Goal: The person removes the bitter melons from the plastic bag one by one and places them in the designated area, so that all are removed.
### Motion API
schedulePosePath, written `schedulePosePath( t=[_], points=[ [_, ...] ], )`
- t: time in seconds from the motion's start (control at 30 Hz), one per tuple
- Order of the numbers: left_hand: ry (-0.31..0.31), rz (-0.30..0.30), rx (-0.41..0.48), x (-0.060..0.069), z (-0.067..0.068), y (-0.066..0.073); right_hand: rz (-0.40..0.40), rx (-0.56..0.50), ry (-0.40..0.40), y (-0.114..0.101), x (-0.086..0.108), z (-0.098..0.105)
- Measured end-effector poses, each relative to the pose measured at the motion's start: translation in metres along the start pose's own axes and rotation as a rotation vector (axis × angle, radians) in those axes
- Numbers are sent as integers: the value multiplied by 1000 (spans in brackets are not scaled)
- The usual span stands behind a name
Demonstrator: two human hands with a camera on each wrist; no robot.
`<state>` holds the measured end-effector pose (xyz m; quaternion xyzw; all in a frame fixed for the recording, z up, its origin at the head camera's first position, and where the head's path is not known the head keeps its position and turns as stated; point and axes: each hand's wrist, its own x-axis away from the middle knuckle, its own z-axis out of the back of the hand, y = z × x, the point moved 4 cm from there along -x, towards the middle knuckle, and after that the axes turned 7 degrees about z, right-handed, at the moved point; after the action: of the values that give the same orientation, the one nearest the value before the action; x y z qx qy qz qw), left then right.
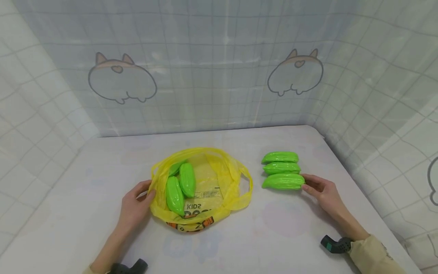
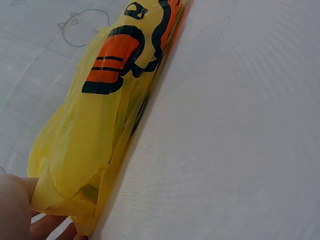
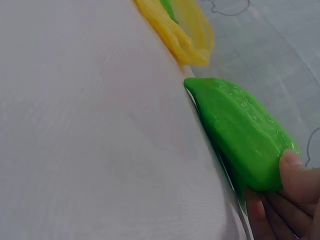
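A yellow plastic bag (image 1: pixel 236 198) lies with its mouth wide, and several glossy green ridged pods (image 1: pixel 175 196) sit inside on its left. My left hand (image 1: pixel 135 205) pinches the bag's left rim between thumb and fingers; the left wrist view shows the yellow film (image 2: pixel 75 165) running between them. To the right of the bag, three similar pods lie stacked in a row away from me. My right hand (image 1: pixel 321 192) holds the blunt right end of the nearest pod (image 1: pixel 282 181). In the right wrist view the thumb presses that pod (image 3: pixel 240 130) from above, with fingers beneath.
Two more green pods, the middle one (image 1: pixel 281 168) and the far one (image 1: pixel 280 157), lie just behind the held one. The bag's loop handle (image 1: pixel 248 186) points toward them. A pale table (image 1: pixel 260 243) meets a grid-patterned curtain (image 1: pixel 212 76) at the back and sides.
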<state>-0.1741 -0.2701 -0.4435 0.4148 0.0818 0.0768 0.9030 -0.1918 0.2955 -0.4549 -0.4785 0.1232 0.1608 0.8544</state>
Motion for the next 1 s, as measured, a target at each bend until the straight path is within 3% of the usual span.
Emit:
schedulePosePath(
  t=[0.27,0.77,1.0],
  points=[
    [4,-2,-6,-1,-1,-2,-20,-21,-20,-2,0,-2],
    [9,-7,-1,0,-1,-4,-67,78,-18,4,-2,-5],
    [7,-4,-12,0,-1,-4,-78,54,-8,2,-2,-4]
  ],
)
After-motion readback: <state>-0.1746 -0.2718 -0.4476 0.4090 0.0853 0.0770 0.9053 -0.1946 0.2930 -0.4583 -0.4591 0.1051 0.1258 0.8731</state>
